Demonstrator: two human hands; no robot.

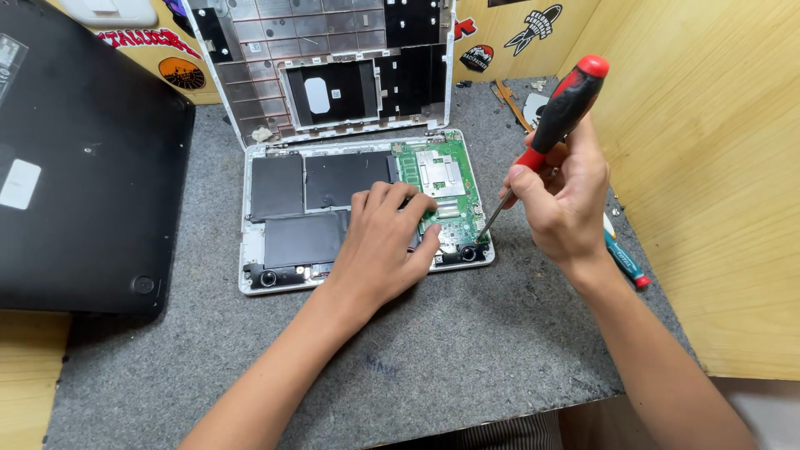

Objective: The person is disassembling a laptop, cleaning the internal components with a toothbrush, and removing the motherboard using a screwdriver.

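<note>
The open laptop lies in the middle of the grey mat, closer to its back edge. Its bottom cover is off, so the inside shows. Flat black blocks fill the left part. A green board with a shiny square plate fills the right part. The left hand lies flat on the black blocks with the fingers spread, pressing down and holding nothing. The right hand is curled tight around a screwdriver with a red and black handle. The thin metal tip touches the laptop's front right corner, next to the green board.

A silver cover with a grid pattern leans up behind the laptop, with black patches and one small white oval label on it. A second, black laptop lies closed by the mat's left edge, with a white square label on it. Near the mat's right edge, a small blue-green screwdriver with a red end lies behind the right wrist. The wooden walls at the back carry stickers: a round orange one, a rocket shape, and a dark badge shape.
</note>
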